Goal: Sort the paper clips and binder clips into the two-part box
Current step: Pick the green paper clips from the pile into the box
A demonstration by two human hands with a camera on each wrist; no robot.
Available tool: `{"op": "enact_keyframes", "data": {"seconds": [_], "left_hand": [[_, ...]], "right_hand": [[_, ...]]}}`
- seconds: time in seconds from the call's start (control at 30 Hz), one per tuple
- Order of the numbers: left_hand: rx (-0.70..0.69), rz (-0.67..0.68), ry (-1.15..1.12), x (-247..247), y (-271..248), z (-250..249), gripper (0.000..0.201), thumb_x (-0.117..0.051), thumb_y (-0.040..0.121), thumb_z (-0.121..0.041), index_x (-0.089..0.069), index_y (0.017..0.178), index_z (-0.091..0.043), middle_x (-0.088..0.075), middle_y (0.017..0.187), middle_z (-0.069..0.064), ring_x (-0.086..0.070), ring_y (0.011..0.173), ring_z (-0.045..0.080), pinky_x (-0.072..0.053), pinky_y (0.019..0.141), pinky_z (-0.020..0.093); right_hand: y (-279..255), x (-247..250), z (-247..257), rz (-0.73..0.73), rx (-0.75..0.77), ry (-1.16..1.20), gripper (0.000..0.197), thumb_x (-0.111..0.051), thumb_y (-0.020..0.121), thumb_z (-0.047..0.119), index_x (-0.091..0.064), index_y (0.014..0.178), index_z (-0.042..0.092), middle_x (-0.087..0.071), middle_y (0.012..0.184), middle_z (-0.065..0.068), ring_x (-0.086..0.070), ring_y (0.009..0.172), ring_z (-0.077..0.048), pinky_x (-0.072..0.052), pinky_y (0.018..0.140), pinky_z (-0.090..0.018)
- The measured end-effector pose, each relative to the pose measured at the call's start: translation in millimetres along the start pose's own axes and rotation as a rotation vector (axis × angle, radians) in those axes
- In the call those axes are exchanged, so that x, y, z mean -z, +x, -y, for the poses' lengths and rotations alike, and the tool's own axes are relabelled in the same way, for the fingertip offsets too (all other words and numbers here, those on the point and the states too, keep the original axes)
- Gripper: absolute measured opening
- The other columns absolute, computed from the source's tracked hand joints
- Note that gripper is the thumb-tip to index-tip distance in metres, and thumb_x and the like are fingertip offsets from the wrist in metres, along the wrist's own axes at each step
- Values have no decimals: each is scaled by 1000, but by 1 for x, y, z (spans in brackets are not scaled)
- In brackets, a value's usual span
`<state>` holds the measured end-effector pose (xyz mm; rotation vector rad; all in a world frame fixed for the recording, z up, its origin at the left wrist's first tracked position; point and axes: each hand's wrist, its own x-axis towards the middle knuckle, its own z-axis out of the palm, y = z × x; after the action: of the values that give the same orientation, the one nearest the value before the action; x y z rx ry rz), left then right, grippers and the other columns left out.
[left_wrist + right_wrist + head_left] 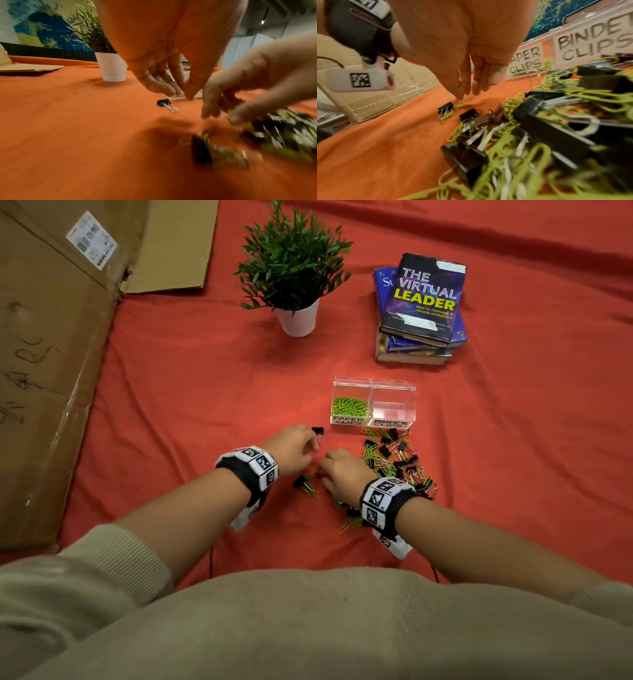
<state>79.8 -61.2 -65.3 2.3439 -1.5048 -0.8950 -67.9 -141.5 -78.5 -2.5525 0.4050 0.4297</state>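
Observation:
The clear two-part box (394, 419) stands on the red cloth, with green paper clips (349, 406) in its left part, labelled PAPER CLIPS. Nothing shows in the part labelled BINDER CLIPS (590, 44). A mixed pile of black binder clips and green paper clips (397, 463) lies in front of it. One lone binder clip (317, 431) (165, 105) sits left of the box. My left hand (313, 448) (180, 93) hovers just beside it, fingers hanging loose and holding nothing. My right hand (325, 470) (471, 90) reaches down at the pile's left edge, fingers straight over a small binder clip (445, 109).
A potted plant in a white pot (297, 318) and a stack of books (421, 309) stand behind the box. A large cardboard box (51, 354) fills the left side. A few stray clips (306, 486) lie between my wrists.

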Motion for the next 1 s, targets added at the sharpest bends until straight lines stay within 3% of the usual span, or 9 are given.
{"op": "enact_keyframes", "data": {"seconds": [0.1,0.2,0.3,0.47,0.67,0.73,0.83,1.0], "left_hand": [[4,136,119,-12,-26,13,21,-63,79,-15,-63,98,-7,-60,102,13,-57,97,28,-41,81,31],[56,165,144,-26,-39,21,28,-66,81,-21,-61,105,-9,-56,106,12,-55,101,28,-43,85,35],[39,128,111,-33,-46,24,24,-67,78,-19,-58,99,-11,-56,103,9,-55,98,27,-46,83,39],[-3,95,14,-27,-54,26,13,-64,74,-8,-57,84,-11,-63,88,8,-58,83,26,-44,73,34],[208,-112,-199,-17,-46,40,14,-64,74,-5,-59,85,-11,-60,76,1,-56,71,20,-48,71,30],[230,-175,-184,-18,-42,42,17,-64,75,-7,-58,90,-12,-59,85,3,-55,77,21,-48,75,32],[156,-203,-73,-22,-41,36,23,-65,75,-14,-57,96,-14,-53,100,7,-55,93,24,-47,85,36],[7,-4,115,-38,-41,14,35,-67,78,-27,-55,109,-15,-49,111,5,-51,109,23,-47,92,38]], "right_hand": [[11,-2,9,3,16,4,31,-52,87,15,-58,117,5,-52,114,-14,-45,116,-30,-42,94,-40],[18,-8,15,10,21,-10,29,-52,89,19,-61,113,6,-53,111,-14,-46,114,-31,-42,91,-38],[18,-16,17,16,9,-18,25,-53,89,18,-62,108,5,-53,110,-14,-47,113,-30,-41,87,-37],[15,-19,15,13,-70,27,22,-54,85,14,-60,103,2,-55,111,-16,-48,114,-30,-40,91,-34],[9,-7,0,23,-210,71,23,-49,89,12,-61,107,3,-62,111,-15,-57,105,-33,-46,87,-34],[7,0,-6,20,-281,140,22,-49,92,14,-64,107,7,-67,108,-12,-62,98,-29,-49,82,-31],[3,9,-11,-70,-323,293,17,-50,92,14,-66,98,11,-68,94,-5,-63,84,-23,-48,70,-26],[-3,17,-8,-82,-339,423,15,-52,90,18,-65,91,10,-66,79,-5,-65,75,-23,-51,66,-31]]}}
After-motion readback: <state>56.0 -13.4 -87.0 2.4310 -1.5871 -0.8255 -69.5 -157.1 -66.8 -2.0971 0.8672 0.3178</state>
